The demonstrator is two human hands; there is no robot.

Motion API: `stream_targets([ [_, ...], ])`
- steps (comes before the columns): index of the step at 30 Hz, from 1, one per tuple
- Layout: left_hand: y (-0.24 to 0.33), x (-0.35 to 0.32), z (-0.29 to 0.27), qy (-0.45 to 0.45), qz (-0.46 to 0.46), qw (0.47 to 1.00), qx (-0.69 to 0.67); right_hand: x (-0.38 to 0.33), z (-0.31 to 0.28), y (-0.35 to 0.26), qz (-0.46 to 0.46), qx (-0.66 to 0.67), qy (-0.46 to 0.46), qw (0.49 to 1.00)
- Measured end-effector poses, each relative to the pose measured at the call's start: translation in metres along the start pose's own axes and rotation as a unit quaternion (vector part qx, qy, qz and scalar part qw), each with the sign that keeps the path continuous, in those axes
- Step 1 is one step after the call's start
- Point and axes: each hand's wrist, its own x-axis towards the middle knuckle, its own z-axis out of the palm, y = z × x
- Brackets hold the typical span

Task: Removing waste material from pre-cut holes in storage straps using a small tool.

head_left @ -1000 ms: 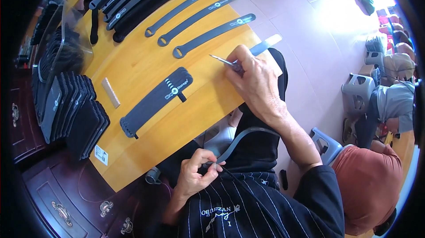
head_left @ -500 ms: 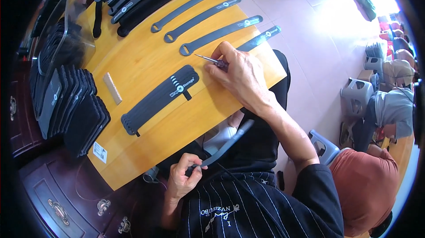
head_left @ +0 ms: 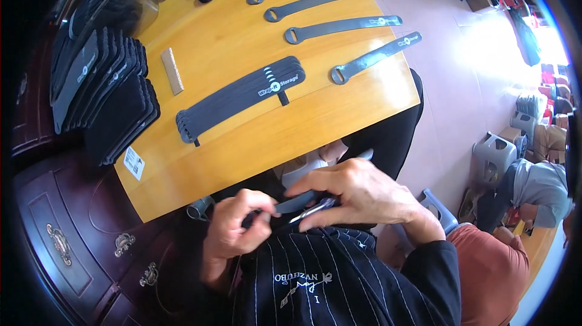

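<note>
Right hand (head_left: pixel 370 197) lowered from wooden tabletop (head_left: pixel 227 53), clasping metal-tipped tool (head_left: pixel 316 209); left hand (head_left: pixel 231 227) pinched grey strap (head_left: pixel 294 204); a slip could prick it.

A honey-coloured wooden table (head_left: pixel 224 41) dominates the room at 12 o'clock, while a dark, reddish-brown cabinet (head_left: pixel 37 200) with ornate metal handles (head_left: pixel 125 245) fills 8 o'clock. Pale pinkish floor tiles (head_left: pixel 442 92) stretch toward 2 o'clock, where strong white light (head_left: pixel 488 50) glares off the surface and washes out the room's edge. Grey plastic stools stand at 3 o'clock (head_left: pixel 494 156) and 4 o'clock (head_left: pixel 439 209), near a second wooden tabletop (head_left: pixel 544 252) farther out at 4 o'clock.
</note>
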Motion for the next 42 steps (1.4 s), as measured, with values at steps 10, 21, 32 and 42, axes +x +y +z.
stream_targets([
  [10,-0.001,-0.003,-0.032,0.177,-0.081,0.975,-0.108,-0.015,-0.036,0.002,0.148,0.006,0.127,0.981],
  [21,-0.032,-0.012,-0.047,0.341,-0.067,0.899,-0.267,0.023,-0.019,0.029,0.156,0.026,0.288,0.944],
  [32,-0.026,0.007,-0.052,0.41,-0.056,0.911,-0.009,0.048,-0.012,0.022,0.165,0.017,0.349,0.922],
  [42,-0.035,0.024,-0.06,0.433,-0.045,0.9,0.008,0.06,-0.012,0.032,0.179,0.033,0.383,0.906],
])
